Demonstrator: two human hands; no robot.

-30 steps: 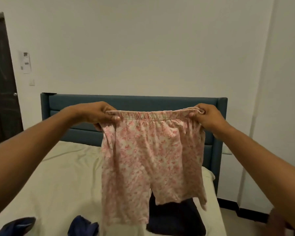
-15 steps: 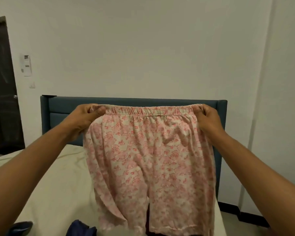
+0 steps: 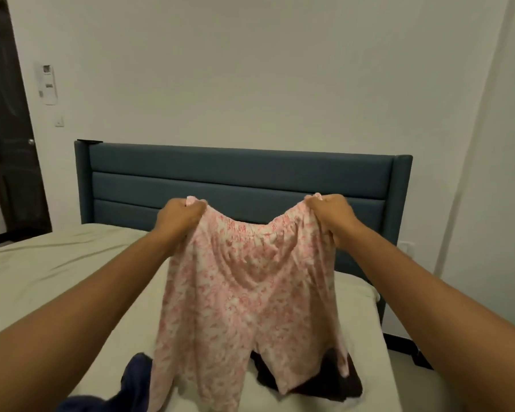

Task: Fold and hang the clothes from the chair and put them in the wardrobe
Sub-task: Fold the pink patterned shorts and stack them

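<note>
Pink shorts sag between left hand and right hand, each pinching a waistband corner; loose legs may land crumpled on the bed.

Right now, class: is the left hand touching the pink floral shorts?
Touching. The head view shows the left hand gripping one end of the waistband of the pink floral shorts, fabric bunched in its curled fingers.
</note>
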